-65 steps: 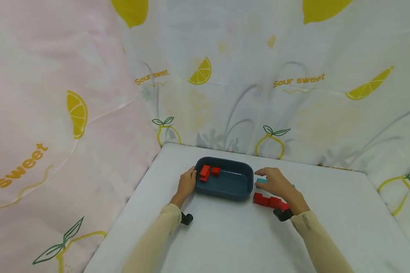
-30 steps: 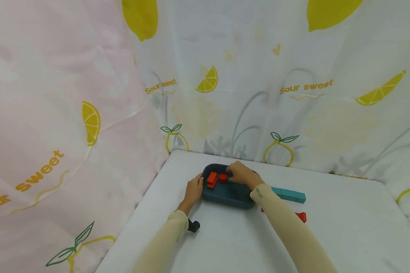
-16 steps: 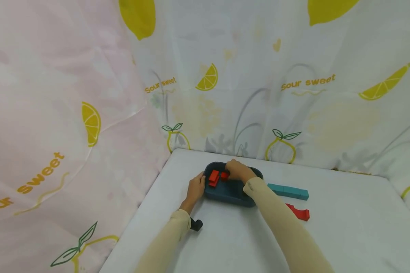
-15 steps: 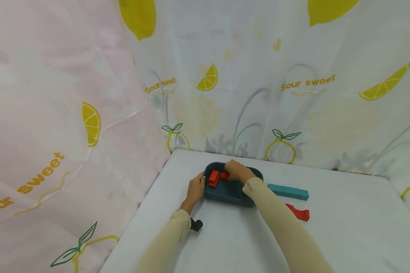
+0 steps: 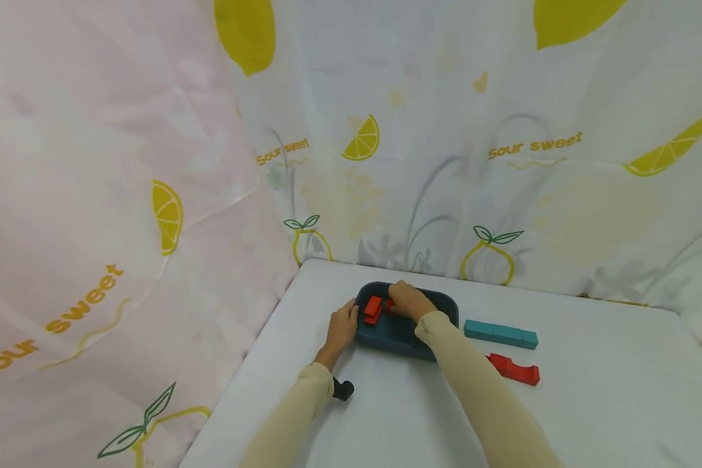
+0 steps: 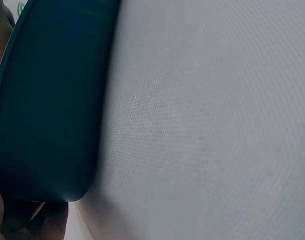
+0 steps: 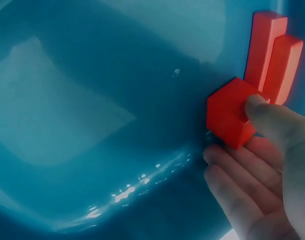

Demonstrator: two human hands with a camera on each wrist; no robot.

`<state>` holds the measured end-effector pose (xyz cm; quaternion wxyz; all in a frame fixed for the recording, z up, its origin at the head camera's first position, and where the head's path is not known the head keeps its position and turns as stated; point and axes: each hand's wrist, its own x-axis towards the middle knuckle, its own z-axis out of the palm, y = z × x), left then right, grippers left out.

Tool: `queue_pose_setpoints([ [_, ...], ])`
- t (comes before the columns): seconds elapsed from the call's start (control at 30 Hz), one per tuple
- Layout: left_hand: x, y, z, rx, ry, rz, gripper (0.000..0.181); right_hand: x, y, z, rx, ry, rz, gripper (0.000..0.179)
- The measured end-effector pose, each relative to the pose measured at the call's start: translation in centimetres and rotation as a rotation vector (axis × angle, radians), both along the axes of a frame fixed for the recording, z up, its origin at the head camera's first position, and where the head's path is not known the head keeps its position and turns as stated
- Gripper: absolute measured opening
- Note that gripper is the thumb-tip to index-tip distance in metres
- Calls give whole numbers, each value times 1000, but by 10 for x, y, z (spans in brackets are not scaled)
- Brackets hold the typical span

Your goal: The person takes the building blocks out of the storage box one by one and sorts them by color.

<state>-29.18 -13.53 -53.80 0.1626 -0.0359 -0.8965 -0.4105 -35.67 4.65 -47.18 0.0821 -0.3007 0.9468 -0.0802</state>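
A dark blue plastic tray (image 5: 394, 345) sits toward the back of the table. At its left end my left hand (image 5: 343, 323) holds the tray wall; in the left wrist view, fingers show at the edge of the tray (image 6: 52, 110). My right hand (image 5: 411, 302) reaches inside the tray. In the right wrist view it pinches a red block (image 7: 225, 112), thumb on top and the fingers below. Right by this block, two long red blocks (image 7: 265, 50) lie against each other by the tray's end wall; the head view shows these red blocks (image 5: 373, 307) left of my right hand.
On the white table (image 5: 597, 390), right of the tray, lies a row of teal blocks (image 5: 501, 334). Nearer to me are red blocks (image 5: 515, 369), partly hidden by my right sleeve; one has a curved cutout. A lemon-print cloth (image 5: 433, 162) hangs behind and at the left.
My right hand has moved left from beside the teal blocks into the tray and taken hold of the small red block there. My left hand has stayed at the tray's left end.
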Motion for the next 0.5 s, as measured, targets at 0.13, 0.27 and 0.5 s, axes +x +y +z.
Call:
queue_pose_setpoints([
  [0.13,-1,3,-1,2,-8,1,33,-3,5,-3,-19,8,-1,18],
  [0.27,-1,3,0,12,-3,-8,33,-5,8,-5,-48,20,16,17],
  [0.5,-1,0,0,-2,-5,-6,33,-7,7,-2,-68,11,38,16],
])
